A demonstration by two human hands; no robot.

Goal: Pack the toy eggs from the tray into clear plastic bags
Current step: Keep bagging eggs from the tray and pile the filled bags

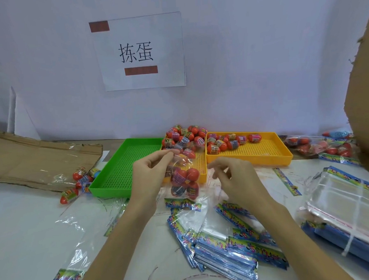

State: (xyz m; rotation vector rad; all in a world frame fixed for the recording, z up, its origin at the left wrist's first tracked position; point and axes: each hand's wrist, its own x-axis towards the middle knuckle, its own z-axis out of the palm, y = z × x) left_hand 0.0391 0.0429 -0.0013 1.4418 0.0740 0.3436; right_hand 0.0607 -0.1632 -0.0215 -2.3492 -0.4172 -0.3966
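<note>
Clear bag [182,182] of eggs, contents blurred behind plastic

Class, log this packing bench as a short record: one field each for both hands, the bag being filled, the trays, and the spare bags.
left hand: pinches the top of the bag
right hand: fingers curled beside the bag, hold unclear
bag: clear, hanging, several red eggs inside
green tray: no eggs showing
yellow trays: two, eggs heaped at the back
spare bags: stacked flat on the table, near edge
</note>
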